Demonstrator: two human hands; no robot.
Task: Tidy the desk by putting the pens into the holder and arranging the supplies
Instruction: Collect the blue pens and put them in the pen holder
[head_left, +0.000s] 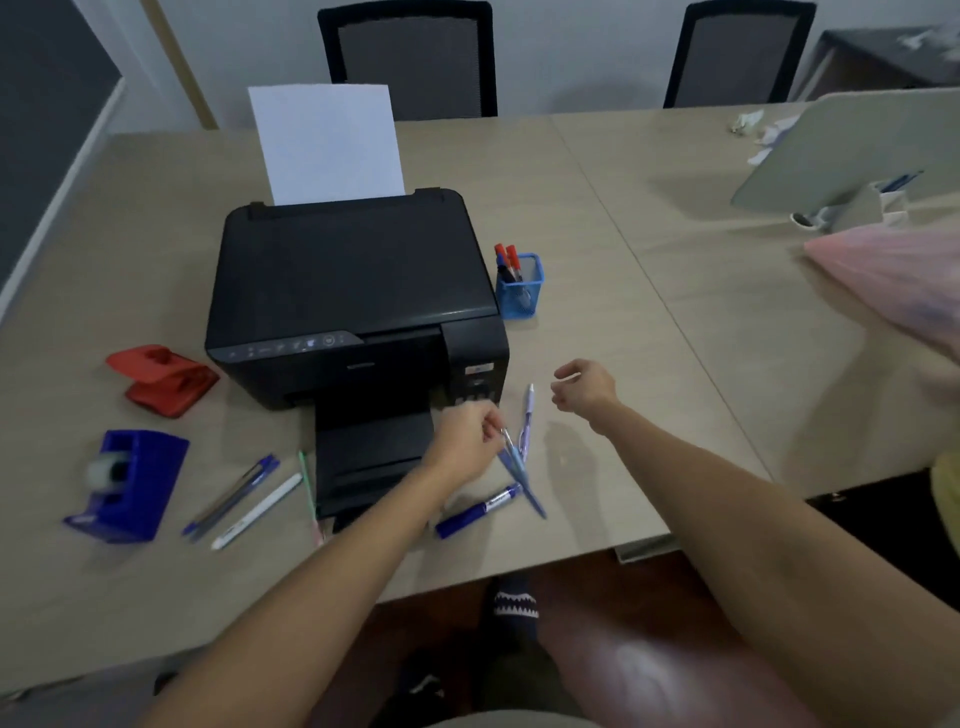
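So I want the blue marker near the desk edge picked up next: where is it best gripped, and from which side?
Grip the blue marker around mid-barrel, from above. It lies flat on the desk, slanted, cap end toward the pens in the left hand. The empty right hand is likely the better choice.

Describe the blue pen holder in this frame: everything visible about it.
The holder is a small square cup of blue wire mesh with a solid blue rim and base. It stands upright on the desk, just right of the printer, near its back corner; whether they touch is unclear. Markers with red caps lean in its left side; the rest looks empty. Neither hand touches it.
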